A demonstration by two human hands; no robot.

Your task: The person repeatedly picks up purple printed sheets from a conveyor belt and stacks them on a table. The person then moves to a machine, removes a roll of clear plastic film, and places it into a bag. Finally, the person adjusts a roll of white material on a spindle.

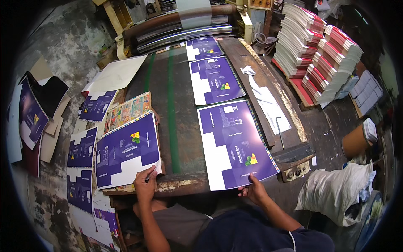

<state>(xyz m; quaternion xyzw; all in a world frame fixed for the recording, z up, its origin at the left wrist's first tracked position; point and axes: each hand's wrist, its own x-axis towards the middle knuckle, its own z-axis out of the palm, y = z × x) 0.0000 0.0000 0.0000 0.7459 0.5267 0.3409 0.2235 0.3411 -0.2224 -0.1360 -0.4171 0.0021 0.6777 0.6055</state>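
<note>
We see the right hand [253, 191] gripping the near edge of a large purple printed sheet [235, 143], thumb on top and fingers curled under the paper. That sheet lies flat on the dark, worn machine table [182, 126], its near edge hanging just over the table's front rim. Beyond it, in a line running away toward the rollers [180, 27], lie a second purple sheet [214, 80] and a third purple sheet [202, 47], each just apart from the next.

The left hand [145, 185] rests on the near right corner of another purple sheet, the top of a stack [126, 151] at the table's left front. Its fingers press down on the white margin; we cannot tell whether they pinch the paper or only lie on it. A colourful printed sheet [128, 111] pokes out from under the far side of that stack.

Two green stripes [171, 105] run lengthwise down the table between the stack and the line of sheets. More purple sheets [82, 147] are spread over the floor to the left. To the right, tall piles of folded cartons [319, 50] stand on a pallet, and a white sack [336, 191] sits near the table's right corner.
</note>
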